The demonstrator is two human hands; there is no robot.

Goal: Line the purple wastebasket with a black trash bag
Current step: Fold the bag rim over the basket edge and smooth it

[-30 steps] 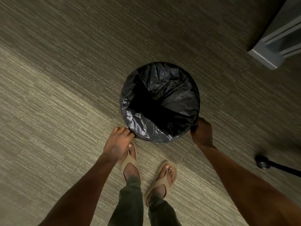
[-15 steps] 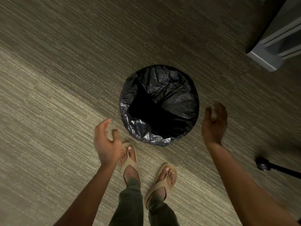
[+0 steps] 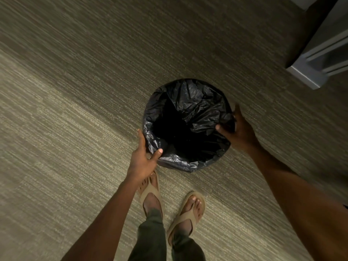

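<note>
Trash bag [image 3: 195,110] rim regripped, both hands.

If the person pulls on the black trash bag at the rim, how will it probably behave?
The black trash bag looks thin and creased, so it is probably floppy and will stretch or slip off the rim. Its glossy film may be slippery under the left hand and right hand. It sags inward, so it likely weighs little.

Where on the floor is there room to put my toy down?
Lots of bare carpet left of the trash bag, and more beyond it. It is crowded near the rim, with the left hand, right hand and sandals.
</note>
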